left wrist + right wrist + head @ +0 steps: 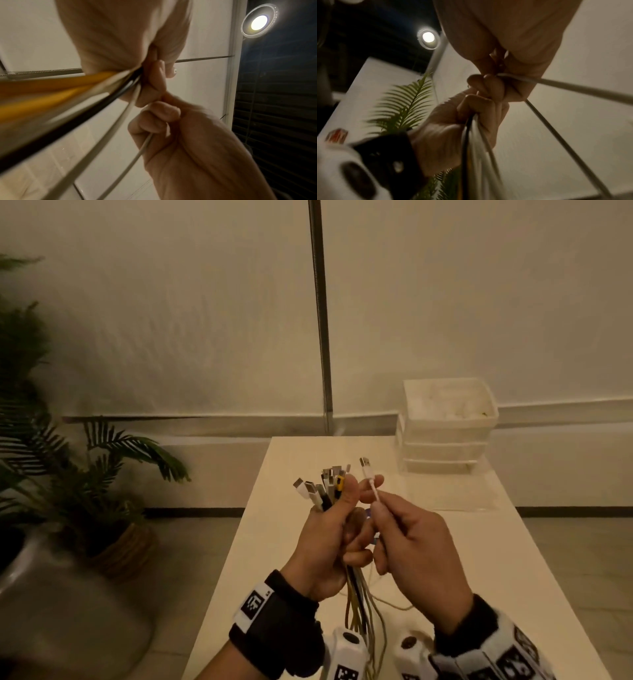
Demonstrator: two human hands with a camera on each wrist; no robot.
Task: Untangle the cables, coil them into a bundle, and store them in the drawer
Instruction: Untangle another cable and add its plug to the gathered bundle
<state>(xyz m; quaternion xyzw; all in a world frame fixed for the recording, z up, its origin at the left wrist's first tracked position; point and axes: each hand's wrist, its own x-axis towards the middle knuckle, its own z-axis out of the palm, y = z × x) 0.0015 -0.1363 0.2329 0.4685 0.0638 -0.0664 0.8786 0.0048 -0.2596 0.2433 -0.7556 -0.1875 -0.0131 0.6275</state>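
— Gripping the bundle of cables (327,491), is that the left hand (325,546)?

— Yes. Its fingers are curled round many cables at once, with the plugs fanned out above the thumb and the cords hanging down below the fist toward the near edge of the table (513,559). From the left wrist view, yellow, black and white cords run out of the fist.

— And the right hand (418,546)?

— It pinches one white cable (371,486) between thumb and fingers, plug pointing up, just beside the bundle. The two hands touch at the knuckles. That cable's cord trails down below the right hand and lies partly on the table.

— How much room around them?

— Both hands are held above the middle of the table. Its left edge runs close beside the left wrist, with floor beyond and a potted plant (102,491) well apart on that side. The table's right half is bare surface out to the right edge. The far edge sits near the wall.

— Any containers?

— A white drawer unit (445,440) stands at the table's far right corner, three tiers stacked. The top drawer (448,409) shows pale contents; I cannot tell what they are.
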